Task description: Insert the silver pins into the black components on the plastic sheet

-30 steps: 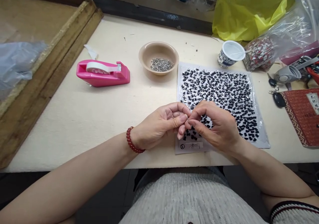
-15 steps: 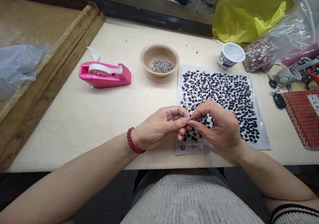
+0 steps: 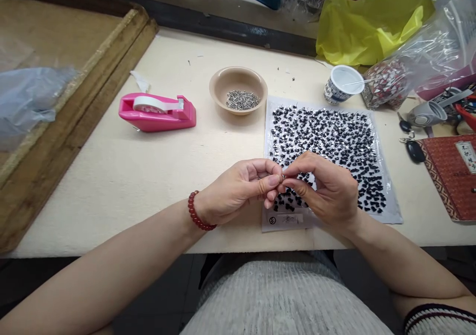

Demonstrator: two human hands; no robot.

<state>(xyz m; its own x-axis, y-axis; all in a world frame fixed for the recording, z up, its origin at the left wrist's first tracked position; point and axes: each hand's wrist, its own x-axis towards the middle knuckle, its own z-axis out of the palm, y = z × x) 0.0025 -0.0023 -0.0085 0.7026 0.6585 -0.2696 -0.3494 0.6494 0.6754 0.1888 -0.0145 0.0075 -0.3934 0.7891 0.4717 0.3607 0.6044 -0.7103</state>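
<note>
My left hand (image 3: 247, 188) and my right hand (image 3: 323, 186) meet fingertip to fingertip above the left edge of a white sheet (image 3: 318, 221). Each has thumb and forefinger pinched together around something tiny; it is too small and too covered by the fingers to name. Many small shiny black pieces (image 3: 334, 131) stand in rows across the sheet, some with thin metal pins sticking up. Beyond my hands, a beige bowl (image 3: 215, 94) holds a heap of small silver metal pins (image 3: 242, 100).
Left of the bowl stands a pink tape dispenser (image 3: 158, 119). A paper cup (image 3: 342, 84), a bag of red and white pieces (image 3: 386, 82) and a yellow plastic bag (image 3: 364, 27) lie at back right. A red notebook (image 3: 449, 176) is far right; a wooden frame (image 3: 82, 111) borders the left.
My right fingertips have parted slightly from the left ones, and a small gap shows between them. Both hands otherwise stay in the same place.
</note>
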